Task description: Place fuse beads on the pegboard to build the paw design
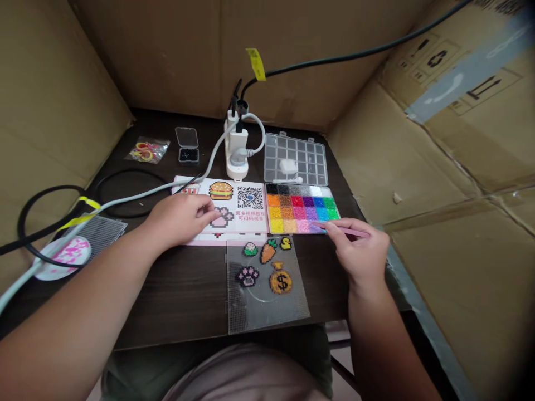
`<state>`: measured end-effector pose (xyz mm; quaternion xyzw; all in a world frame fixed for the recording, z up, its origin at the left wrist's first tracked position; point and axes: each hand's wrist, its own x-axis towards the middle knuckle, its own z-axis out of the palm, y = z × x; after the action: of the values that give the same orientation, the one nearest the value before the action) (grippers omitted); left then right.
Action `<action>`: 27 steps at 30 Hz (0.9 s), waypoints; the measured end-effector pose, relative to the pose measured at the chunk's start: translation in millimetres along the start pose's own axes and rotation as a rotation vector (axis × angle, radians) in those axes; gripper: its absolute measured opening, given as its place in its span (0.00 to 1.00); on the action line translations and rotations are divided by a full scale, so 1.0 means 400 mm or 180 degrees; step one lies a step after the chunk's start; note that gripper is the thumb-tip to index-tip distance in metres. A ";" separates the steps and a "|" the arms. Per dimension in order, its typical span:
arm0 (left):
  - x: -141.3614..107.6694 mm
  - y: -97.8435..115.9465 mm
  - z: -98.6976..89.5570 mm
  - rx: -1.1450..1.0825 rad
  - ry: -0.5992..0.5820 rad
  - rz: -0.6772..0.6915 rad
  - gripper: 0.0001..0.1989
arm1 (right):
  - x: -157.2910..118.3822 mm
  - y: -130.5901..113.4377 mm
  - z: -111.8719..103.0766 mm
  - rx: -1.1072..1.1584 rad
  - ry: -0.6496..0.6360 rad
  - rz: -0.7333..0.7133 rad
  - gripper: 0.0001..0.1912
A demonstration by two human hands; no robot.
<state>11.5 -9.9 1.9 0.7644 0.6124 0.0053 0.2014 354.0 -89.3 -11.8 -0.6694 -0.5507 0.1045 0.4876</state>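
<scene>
My right hand (363, 245) holds a pair of pink tweezers (353, 231), their tip over the lilac and pink beads in the front row of a compartment box (267, 225). My left hand (180, 218) rests on a printed pattern sheet (254, 223), fingers curled in and nothing visible in them. Beside its fingertips is a printed pink paw (222, 217). Nearer to me lies a clear pegboard (267, 314). On it are bead figures: a carrot (268, 252), a duck (286, 243), a money bag (281, 280), a paw (248, 276) and a green-and-white piece (250, 249).
A white power strip (237, 167) with plugs stands behind the sheet. A pale cable (137, 196) and black cable loops (25, 214) run left. The box's clear lid (313, 161) lies open. Cardboard walls (175, 55) surround the table. A small black-bead case (188, 155) is at the back.
</scene>
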 end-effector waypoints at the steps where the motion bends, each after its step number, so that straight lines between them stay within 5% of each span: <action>1: 0.000 0.000 0.000 -0.0005 -0.0011 -0.0014 0.15 | -0.001 0.001 0.000 -0.0028 -0.0010 0.0011 0.08; 27: 0.000 0.001 0.000 -0.0016 0.0021 -0.0002 0.16 | -0.001 -0.002 -0.002 0.0076 -0.0066 0.0134 0.07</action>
<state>11.8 -10.1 2.0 0.7637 0.6134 0.0092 0.2013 354.0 -90.1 -11.0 -0.6739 -0.5402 0.1282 0.4875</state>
